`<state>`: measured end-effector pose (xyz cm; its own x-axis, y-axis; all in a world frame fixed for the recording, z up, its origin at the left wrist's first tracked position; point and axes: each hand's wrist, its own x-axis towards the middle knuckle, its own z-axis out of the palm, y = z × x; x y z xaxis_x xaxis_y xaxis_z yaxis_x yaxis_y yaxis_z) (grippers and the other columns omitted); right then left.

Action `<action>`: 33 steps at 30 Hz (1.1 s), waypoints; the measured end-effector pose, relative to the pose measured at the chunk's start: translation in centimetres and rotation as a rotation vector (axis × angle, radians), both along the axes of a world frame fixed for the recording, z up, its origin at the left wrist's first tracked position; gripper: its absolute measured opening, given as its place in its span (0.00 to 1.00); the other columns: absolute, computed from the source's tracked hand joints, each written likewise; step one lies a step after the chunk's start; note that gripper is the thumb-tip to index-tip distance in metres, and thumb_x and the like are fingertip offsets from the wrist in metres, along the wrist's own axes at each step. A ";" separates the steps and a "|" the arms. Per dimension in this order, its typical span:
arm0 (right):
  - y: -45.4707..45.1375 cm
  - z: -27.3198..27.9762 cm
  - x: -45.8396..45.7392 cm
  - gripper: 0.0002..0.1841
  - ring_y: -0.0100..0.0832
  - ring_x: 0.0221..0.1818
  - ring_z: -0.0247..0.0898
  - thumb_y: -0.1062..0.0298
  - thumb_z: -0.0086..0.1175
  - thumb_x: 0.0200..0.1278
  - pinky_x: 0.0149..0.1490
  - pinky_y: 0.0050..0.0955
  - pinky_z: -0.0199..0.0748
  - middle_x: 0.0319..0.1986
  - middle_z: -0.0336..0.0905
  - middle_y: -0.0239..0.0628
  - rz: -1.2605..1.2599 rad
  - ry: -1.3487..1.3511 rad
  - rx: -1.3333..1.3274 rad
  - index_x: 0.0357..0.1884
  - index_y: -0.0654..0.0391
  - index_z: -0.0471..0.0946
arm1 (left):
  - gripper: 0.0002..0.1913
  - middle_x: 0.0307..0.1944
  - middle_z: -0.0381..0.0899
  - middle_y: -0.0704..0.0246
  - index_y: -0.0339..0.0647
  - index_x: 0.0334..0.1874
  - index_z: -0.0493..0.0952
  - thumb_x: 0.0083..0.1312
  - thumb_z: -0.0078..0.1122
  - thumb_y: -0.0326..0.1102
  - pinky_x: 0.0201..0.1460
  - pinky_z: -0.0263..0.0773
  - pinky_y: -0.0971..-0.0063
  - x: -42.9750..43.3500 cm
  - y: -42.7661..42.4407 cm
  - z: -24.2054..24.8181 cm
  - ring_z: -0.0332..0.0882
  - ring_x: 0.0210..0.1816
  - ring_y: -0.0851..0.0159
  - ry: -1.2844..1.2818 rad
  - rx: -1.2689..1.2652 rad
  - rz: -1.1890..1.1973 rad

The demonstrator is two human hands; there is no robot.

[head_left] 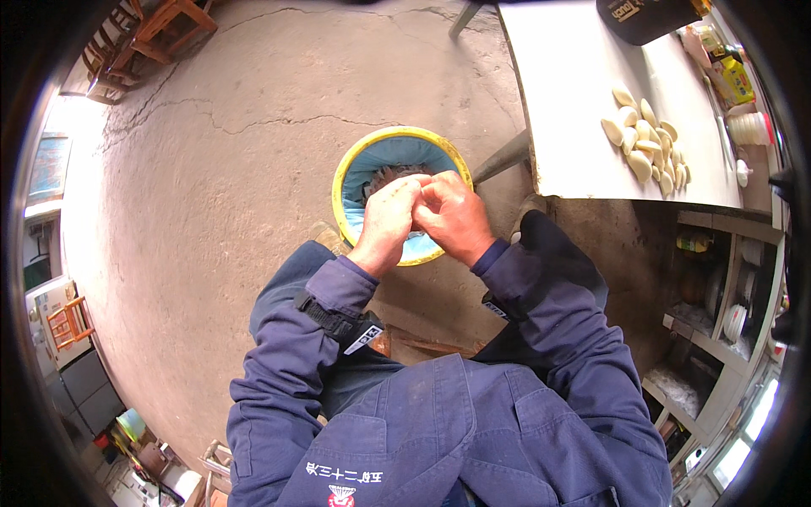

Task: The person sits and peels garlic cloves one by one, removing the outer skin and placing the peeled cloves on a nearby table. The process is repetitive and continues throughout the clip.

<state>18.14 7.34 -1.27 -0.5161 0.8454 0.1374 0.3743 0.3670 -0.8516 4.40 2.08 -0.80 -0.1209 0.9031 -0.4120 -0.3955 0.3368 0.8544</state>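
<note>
My left hand [391, 218] and my right hand [457, 217] meet at the fingertips over a round bin with a yellow rim [400, 132] and a blue liner [355, 168]. Thumbs and fingers are bent inward and pressed close together. Whatever may be between them is hidden by the hands. Pale and brownish scraps, which look like garlic skins [379, 180], lie inside the bin. To the right, a loose heap of peeled garlic cloves [640, 166] rests on a white tabletop [576, 82], apart from both hands.
The table's leg [504, 157] slants close to the bin's right side. At the table's far end is a dark container [646, 19]; a yellow packet [734, 79] and a tub [749, 128] line its right side. Shelves [706, 342] stand below right. Wooden chairs [161, 28] are far left on cracked concrete.
</note>
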 end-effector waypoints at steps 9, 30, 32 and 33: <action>0.5 0.5 0.2 0.07 0.33 0.32 0.76 0.71 0.65 0.60 0.39 0.30 0.77 0.31 0.76 0.39 0.056 0.138 -0.040 0.33 0.62 0.78 | 0.12 0.41 0.82 0.66 0.35 0.49 0.78 0.76 0.49 0.35 0.39 0.82 0.75 -0.7 -0.1 0.1 0.83 0.38 0.70 -0.110 -0.093 0.133; 1.2 0.1 1.4 0.08 0.24 0.41 0.82 0.71 0.63 0.65 0.47 0.25 0.80 0.39 0.85 0.38 0.023 0.334 -0.507 0.44 0.62 0.81 | 0.20 0.52 0.81 0.65 0.35 0.65 0.74 0.71 0.59 0.29 0.54 0.77 0.75 -1.8 -0.2 0.3 0.80 0.48 0.70 0.010 0.010 -0.104; 1.2 0.0 1.3 0.09 0.25 0.42 0.81 0.70 0.63 0.66 0.47 0.25 0.79 0.39 0.85 0.38 0.044 0.355 -0.509 0.45 0.62 0.82 | 0.18 0.49 0.82 0.67 0.35 0.63 0.75 0.73 0.58 0.30 0.49 0.79 0.77 -1.7 -0.2 0.5 0.81 0.44 0.72 -0.028 0.008 -0.085; 1.2 0.0 1.3 0.09 0.25 0.42 0.81 0.70 0.63 0.66 0.47 0.25 0.79 0.39 0.85 0.38 0.046 0.338 -0.526 0.46 0.62 0.83 | 0.17 0.48 0.83 0.68 0.35 0.63 0.76 0.73 0.58 0.30 0.48 0.79 0.78 -1.6 -0.2 0.5 0.81 0.42 0.73 0.001 0.029 -0.076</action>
